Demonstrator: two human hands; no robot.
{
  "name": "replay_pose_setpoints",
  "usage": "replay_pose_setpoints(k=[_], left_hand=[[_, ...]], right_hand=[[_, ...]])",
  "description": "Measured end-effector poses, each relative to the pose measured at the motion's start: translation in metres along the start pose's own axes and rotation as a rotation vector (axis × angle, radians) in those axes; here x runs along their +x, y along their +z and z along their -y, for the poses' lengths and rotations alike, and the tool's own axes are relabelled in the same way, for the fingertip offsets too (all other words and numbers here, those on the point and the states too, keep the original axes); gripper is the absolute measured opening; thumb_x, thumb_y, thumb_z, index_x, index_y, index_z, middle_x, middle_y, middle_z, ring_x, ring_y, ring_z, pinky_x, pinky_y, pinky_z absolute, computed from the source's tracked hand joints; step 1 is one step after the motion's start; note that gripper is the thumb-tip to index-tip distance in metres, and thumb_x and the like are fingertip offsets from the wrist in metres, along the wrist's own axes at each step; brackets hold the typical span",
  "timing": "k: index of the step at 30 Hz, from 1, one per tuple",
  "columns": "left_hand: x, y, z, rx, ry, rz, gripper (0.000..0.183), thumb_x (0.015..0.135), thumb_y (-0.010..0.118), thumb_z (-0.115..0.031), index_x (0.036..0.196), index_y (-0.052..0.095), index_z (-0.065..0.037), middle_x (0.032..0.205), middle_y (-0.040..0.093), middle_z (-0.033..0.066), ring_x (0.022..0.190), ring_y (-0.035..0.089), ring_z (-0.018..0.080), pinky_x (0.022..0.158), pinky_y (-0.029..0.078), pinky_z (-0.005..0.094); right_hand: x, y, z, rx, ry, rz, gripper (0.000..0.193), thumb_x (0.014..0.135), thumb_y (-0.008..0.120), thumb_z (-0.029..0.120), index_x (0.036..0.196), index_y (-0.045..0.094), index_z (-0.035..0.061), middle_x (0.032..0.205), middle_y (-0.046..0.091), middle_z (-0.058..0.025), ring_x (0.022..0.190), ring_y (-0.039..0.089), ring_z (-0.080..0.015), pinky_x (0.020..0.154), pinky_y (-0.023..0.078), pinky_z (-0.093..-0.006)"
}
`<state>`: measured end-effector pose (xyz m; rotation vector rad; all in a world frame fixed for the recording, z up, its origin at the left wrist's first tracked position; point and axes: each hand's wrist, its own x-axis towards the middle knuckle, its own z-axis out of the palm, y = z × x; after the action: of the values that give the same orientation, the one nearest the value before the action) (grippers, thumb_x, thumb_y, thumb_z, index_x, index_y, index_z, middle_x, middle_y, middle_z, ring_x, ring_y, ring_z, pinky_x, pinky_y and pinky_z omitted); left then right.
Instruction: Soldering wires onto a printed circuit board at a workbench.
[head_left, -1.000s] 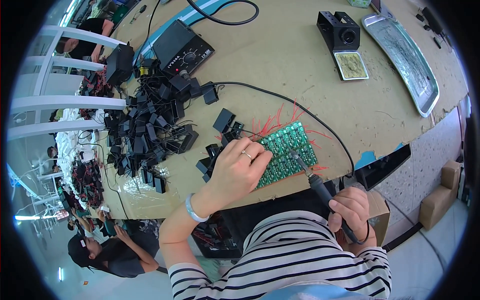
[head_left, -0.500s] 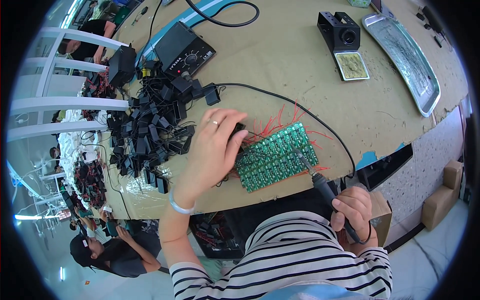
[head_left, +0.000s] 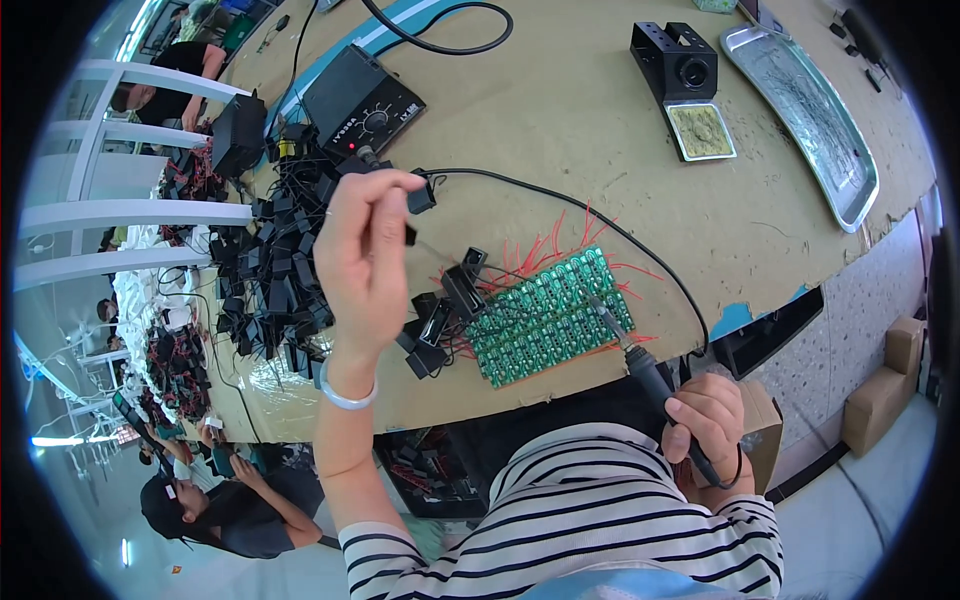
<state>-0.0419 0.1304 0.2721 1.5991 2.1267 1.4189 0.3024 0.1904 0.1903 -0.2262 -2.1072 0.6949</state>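
My right hand (head_left: 703,425) is wrapped round the dark handle of a soldering iron (head_left: 648,372). The iron's metal tip rests over the right part of a green circuit board panel (head_left: 550,318). Thin red wires (head_left: 545,247) stick out along the panel's far edge. My left hand (head_left: 365,260) is up beside the pile, fingers bent together. A small black box (head_left: 410,235) with a blurred thin lead shows at its fingertips; the fingers partly hide it. Several black boxes (head_left: 462,288) with leads lie against the panel's left end.
A heap of black boxes (head_left: 285,260) covers the table's left. Behind it stands a soldering station (head_left: 362,105), its cable crossing the table. An iron stand (head_left: 677,65) with a yellow sponge (head_left: 702,132) and a metal tray (head_left: 805,125) are at the far right. Other people sit leftward.
My left hand has moved left and up from the panel's left end to the heap, uncovering the boxes there. The right hand and iron have stayed almost still.
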Motion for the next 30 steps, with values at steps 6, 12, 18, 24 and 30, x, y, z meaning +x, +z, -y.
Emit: replay_pose_setpoints(k=[6,12,18,24,30], left_hand=[[-0.007,0.021,-0.023,0.296,0.254,0.649,0.018,0.083,0.070,0.001,0.100,0.072,-0.005,0.087,0.063,0.0085,0.067,0.064,0.0266,0.061,0.052,0.0351],[-0.019,0.039,-0.004,0.274,0.251,0.660,0.008,0.087,0.067,-0.009,0.091,0.062,-0.006,0.081,0.059,0.0088,0.073,0.064,0.0291,0.060,0.051,0.0414],[-0.014,0.046,-0.006,0.307,0.246,0.683,0.006,0.086,0.069,-0.010,0.090,0.066,-0.007,0.083,0.064,0.0084,0.069,0.064,0.0310,0.061,0.052,0.0405],[-0.014,0.046,-0.006,0.369,0.268,0.732,0.007,0.087,0.068,-0.011,0.091,0.065,-0.007,0.081,0.061,0.0084,0.071,0.064,0.0309,0.062,0.052,0.0413],[-0.015,0.049,-0.005,0.408,0.278,0.751,0.007,0.087,0.068,-0.010,0.091,0.064,-0.006,0.082,0.061,0.0088,0.075,0.065,0.0300,0.063,0.052,0.0413]], right_hand=[[0.005,0.004,-0.002,-0.002,0.019,0.021,0.021,0.094,0.063,0.015,0.106,0.063,-0.0031,0.081,0.063,-0.0084,0.062,0.062,-0.0222,0.054,0.054,-0.0330],[0.011,0.011,-0.009,0.038,0.034,0.037,0.021,0.084,0.061,0.004,0.104,0.065,-0.0022,0.082,0.063,-0.0076,0.062,0.061,-0.0221,0.056,0.054,-0.0334],[0.017,0.016,-0.011,0.050,0.054,0.055,0.023,0.080,0.062,0.000,0.103,0.066,-0.0018,0.082,0.063,-0.0077,0.063,0.062,-0.0225,0.057,0.054,-0.0337],[0.015,0.023,-0.011,0.041,0.075,0.033,0.016,0.084,0.060,0.005,0.099,0.065,0.0004,0.077,0.065,-0.0083,0.060,0.062,-0.0245,0.057,0.053,-0.0349],[0.024,0.021,-0.009,0.010,-0.016,0.088,0.022,0.074,0.060,-0.004,0.096,0.066,-0.0060,0.074,0.063,-0.0104,0.062,0.062,-0.0226,0.056,0.055,-0.0338]])
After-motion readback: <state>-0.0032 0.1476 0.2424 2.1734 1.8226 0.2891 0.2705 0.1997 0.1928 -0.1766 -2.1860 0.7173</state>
